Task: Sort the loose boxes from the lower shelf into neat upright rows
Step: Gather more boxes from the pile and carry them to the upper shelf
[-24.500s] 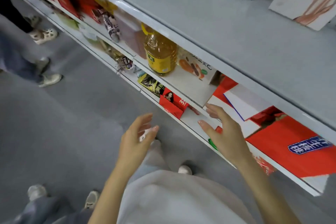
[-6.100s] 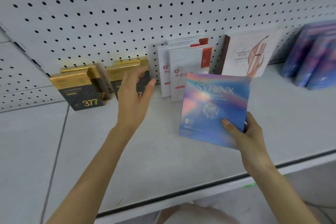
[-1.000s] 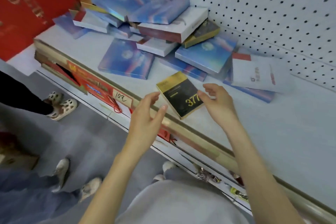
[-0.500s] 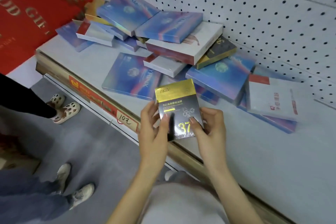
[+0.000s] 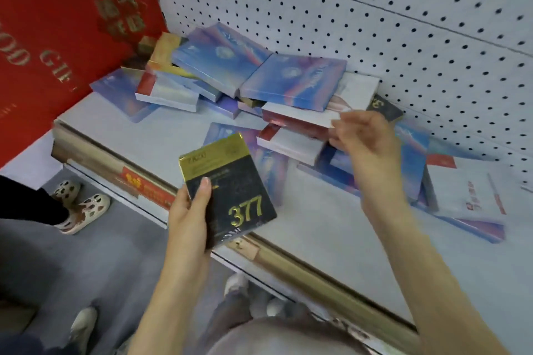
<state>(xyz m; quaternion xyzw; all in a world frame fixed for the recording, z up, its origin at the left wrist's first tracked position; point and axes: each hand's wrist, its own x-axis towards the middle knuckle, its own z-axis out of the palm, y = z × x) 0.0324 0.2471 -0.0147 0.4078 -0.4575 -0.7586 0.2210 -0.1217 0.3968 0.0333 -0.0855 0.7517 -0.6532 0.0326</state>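
- since the left hand (image 5: pixel 190 210) carries one flat black cardboard box with a gold top band and gold "377" (image 5: pixel 227 193), held above the front edge of the pale grey lower shelf (image 5: pixel 317 228) in the head view, i judge the best next pick is its twin, the black-and-gold box (image 5: pixel 385 108) wedged at the back of the heap of blue, white and red boxes (image 5: pixel 288 81); slide it out gently so the stack above doesn't topple.
- left hand: thumb flat on the front, fingers wrapped behind, box tilted.
- right hand (image 5: pixel 363 141): empty, fingers loosely bent, wrist raised over the heap near the twin; whether it touches anything is unclear.
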